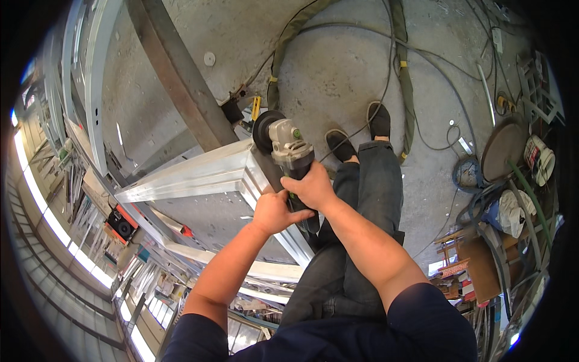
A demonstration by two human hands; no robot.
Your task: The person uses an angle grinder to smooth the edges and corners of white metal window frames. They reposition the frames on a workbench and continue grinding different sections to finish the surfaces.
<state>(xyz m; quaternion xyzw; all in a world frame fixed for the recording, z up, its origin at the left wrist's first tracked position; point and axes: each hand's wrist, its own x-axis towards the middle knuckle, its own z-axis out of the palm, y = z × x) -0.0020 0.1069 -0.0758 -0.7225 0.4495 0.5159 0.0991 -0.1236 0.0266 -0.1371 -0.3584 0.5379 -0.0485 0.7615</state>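
An angle grinder [291, 145] with a grey head and a dark round disc [264, 130] is held in both hands. My right hand [310, 186] wraps round its body behind the head. My left hand [272, 212] closes on the rear handle, thumb lying across it; part of the handle is hidden by the hands. Just beside the disc lies the corner of a silvery metal frame [199, 176]; whether the disc touches it I cannot tell.
A rusty steel beam [181, 75] runs up to the frame's far corner. Cables and a green hose [405, 90] lie across the concrete floor near my shoes [379, 120]. On the right stand a large round disc [503, 148] and a white bucket [538, 160].
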